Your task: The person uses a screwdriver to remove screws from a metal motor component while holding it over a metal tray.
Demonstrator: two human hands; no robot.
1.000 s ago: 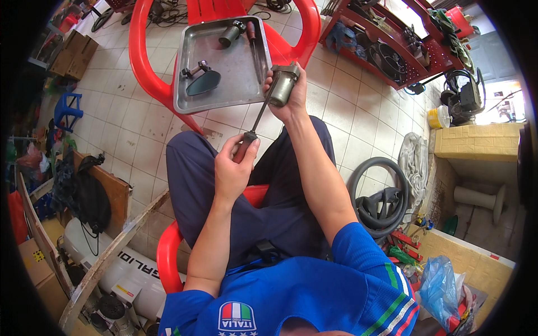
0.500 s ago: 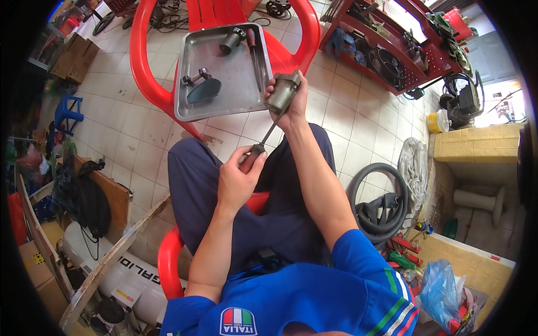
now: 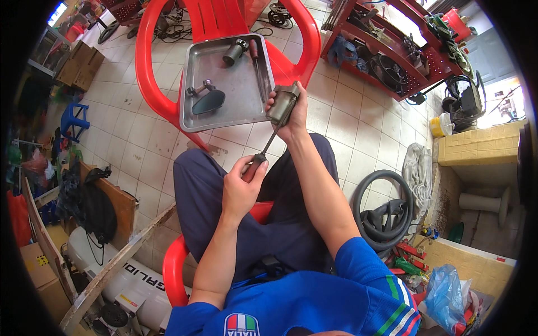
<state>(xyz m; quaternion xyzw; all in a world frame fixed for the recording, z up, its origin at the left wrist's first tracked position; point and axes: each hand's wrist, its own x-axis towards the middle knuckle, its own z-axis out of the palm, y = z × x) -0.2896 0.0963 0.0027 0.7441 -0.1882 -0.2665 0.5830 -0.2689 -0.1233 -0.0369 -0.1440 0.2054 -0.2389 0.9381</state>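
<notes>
My left hand [image 3: 244, 187] is closed round the dark red handle of a screwdriver [image 3: 259, 162]. The shaft slants up to a grey-brown metal cylinder with a flanged end [image 3: 284, 104], which looks like a small motor. Fingers of my right hand [image 3: 294, 122] wrap round that cylinder. The screwdriver's tip is hidden at the cylinder's side. Just beyond, a metal tray [image 3: 235, 84] rests on a red plastic chair [image 3: 147, 61]. In it lie a second metal cylinder [image 3: 233, 54], another red-handled screwdriver [image 3: 254, 49] and a dark mirror with a short stem [image 3: 209, 103].
A red tool cart [image 3: 386, 61] stands at the far right. On the tiled floor lie a black tyre [image 3: 383, 210] and a grey cloth [image 3: 417, 173]. At left are a blue stool [image 3: 74, 122], a wooden board [image 3: 120, 196] and a white tank [image 3: 134, 280].
The whole view has shifted a little, so chair and tray appear lower and farther right. Both hands keep their grips, and the screwdriver still meets the metal cylinder.
</notes>
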